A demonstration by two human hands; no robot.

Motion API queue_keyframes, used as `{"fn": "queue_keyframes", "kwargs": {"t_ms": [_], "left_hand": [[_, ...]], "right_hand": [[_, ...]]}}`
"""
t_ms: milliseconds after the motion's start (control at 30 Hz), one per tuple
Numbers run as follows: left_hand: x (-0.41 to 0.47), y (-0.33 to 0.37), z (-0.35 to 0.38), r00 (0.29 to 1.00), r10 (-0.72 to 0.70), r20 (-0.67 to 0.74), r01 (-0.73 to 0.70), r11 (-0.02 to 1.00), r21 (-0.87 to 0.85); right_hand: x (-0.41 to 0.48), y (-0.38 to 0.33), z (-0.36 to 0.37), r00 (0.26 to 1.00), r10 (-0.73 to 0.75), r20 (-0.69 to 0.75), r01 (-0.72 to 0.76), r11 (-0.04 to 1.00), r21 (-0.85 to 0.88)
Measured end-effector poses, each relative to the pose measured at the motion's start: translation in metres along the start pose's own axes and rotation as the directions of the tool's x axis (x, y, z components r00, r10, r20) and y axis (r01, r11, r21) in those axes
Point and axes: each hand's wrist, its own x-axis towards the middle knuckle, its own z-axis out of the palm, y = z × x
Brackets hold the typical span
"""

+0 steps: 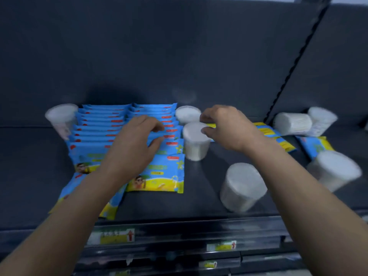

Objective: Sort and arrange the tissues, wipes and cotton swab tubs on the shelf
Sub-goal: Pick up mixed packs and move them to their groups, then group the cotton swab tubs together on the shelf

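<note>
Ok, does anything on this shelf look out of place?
Yes. At the back right, one cotton swab tub lies on its side, a second tub beside it. Wipes packs lie askew there, unlike the neat rows on the left.

We're in a shop: price labels (117, 236) on the front rail of a dark metal shelf (29, 176), slotted upright (294, 56) behind it, identical wipe packs (159, 172) in rows on it, cotton swab tubs (196, 142) alongside.
</note>
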Motion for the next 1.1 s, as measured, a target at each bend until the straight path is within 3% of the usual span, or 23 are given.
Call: {"fn": "queue_keyframes", "kwargs": {"t_ms": [267, 467, 633, 767, 933, 1100], "left_hand": [[0.045, 0.097, 0.055, 0.979, 0.189, 0.080, -0.168, 0.961, -0.217], [0.079, 0.153, 0.086, 0.925, 0.357, 0.135, -0.289, 0.887, -0.361], [0.097, 0.187, 0.105, 0.884, 0.410, 0.222, -0.312, 0.874, -0.372], [0.105, 0.212, 0.115, 0.842, 0.439, 0.313, -0.325, 0.877, -0.355], [0.108, 0.250, 0.139, 0.816, 0.378, 0.437, -0.289, 0.922, -0.258], [0.100, 0.296, 0.175, 0.772, 0.164, 0.614, -0.141, 0.986, -0.086]], "right_hand": [[-0.058, 0.096, -0.029, 0.968, 0.245, -0.055, -0.248, 0.968, -0.039], [-0.111, 0.149, -0.056, 0.856, 0.489, -0.164, -0.501, 0.865, -0.037], [-0.139, 0.184, -0.069, 0.784, 0.602, -0.154, -0.616, 0.784, -0.073], [-0.153, 0.210, -0.072, 0.773, 0.623, -0.115, -0.632, 0.772, -0.070], [-0.163, 0.256, -0.076, 0.798, 0.600, -0.051, -0.602, 0.795, -0.066], [-0.186, 0.320, -0.082, 0.833, 0.549, 0.072, -0.545, 0.836, -0.061]]}}
